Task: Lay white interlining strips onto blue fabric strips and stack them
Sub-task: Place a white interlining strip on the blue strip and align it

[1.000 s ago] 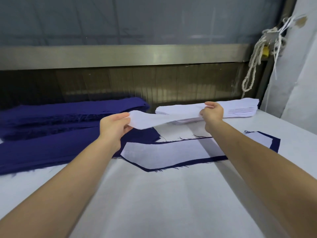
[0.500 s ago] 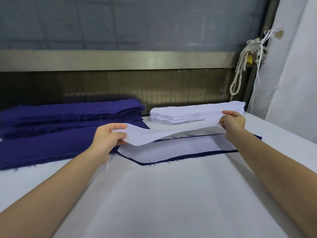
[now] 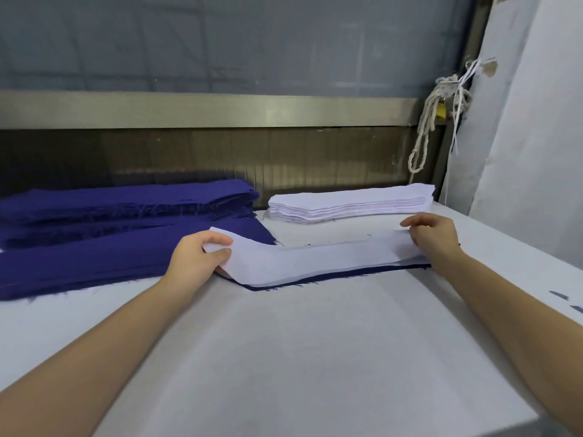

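A white interlining strip [image 3: 312, 258] stretches between my two hands just above the table. My left hand [image 3: 197, 255] pinches its left end and my right hand [image 3: 433, 236] holds its right end. Under it lies a blue fabric strip [image 3: 334, 276] with another white strip on top; only the blue front edge and a sliver of white show. Behind it a stack of white interlining strips [image 3: 350, 204] rests on the table. Piles of blue fabric strips [image 3: 126, 203] lie at the left.
The work surface is a white padded table [image 3: 299, 357]. Its right edge runs diagonally past my right forearm. A metal rail and dark panel stand behind the piles. A knotted white rope [image 3: 432, 121] hangs at the back right beside a white curtain.
Both hands have carried the white strip from above the white stack down and toward me, so it now hangs low over the blue strip and covers most of it.
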`<move>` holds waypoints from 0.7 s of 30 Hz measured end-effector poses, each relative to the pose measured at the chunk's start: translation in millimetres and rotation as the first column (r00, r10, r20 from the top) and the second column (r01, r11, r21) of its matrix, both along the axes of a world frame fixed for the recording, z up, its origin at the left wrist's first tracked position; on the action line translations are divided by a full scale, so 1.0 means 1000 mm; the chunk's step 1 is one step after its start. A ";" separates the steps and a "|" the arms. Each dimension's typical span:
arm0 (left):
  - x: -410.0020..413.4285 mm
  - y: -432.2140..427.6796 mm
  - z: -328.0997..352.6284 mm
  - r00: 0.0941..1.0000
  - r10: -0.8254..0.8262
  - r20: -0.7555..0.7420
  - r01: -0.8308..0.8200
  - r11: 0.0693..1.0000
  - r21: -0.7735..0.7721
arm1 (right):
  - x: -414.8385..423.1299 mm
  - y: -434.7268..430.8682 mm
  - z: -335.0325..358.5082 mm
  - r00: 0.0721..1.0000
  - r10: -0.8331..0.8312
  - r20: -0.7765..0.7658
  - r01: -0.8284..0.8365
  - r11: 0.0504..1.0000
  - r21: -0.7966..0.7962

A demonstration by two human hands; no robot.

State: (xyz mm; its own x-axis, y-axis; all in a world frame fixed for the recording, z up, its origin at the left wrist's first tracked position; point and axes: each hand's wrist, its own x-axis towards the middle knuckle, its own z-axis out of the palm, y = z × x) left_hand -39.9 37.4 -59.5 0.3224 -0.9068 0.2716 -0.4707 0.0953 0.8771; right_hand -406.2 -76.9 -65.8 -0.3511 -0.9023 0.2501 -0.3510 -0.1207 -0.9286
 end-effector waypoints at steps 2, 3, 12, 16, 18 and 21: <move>0.000 0.000 0.001 0.999 0.013 0.039 -0.013 1.000 -0.001 | -0.002 0.001 -0.003 0.998 0.001 -0.063 -0.001 1.000 -0.001; 0.000 0.000 0.001 0.999 0.013 0.051 -0.013 1.000 0.005 | -0.002 0.001 -0.005 0.997 0.013 -0.079 -0.013 1.000 -0.009; 0.004 0.000 0.000 0.996 0.001 0.093 -0.003 1.000 0.016 | -0.006 -0.002 -0.009 0.957 -0.014 -0.289 0.001 0.999 -0.045; 0.004 0.000 -0.001 0.979 -0.021 0.201 0.018 1.000 0.019 | -0.008 0.001 -0.005 0.953 -0.055 -0.298 0.033 0.996 -0.080; 0.003 0.000 -0.002 0.967 -0.032 0.254 0.028 0.999 0.019 | -0.010 0.002 -0.003 0.953 -0.075 -0.294 0.039 0.991 -0.127; 0.001 0.000 -0.003 0.941 -0.051 0.335 0.051 0.999 0.007 | -0.013 0.002 -0.001 0.956 -0.118 -0.268 0.080 0.986 -0.146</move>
State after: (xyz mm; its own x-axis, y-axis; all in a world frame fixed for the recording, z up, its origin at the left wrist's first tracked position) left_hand -38.9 37.9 -62.1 0.1656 -0.9191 0.3576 -0.7319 0.1285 0.6692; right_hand -419.1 -74.4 -66.5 -0.3380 -0.8189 0.4638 -0.6064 -0.1874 -0.7728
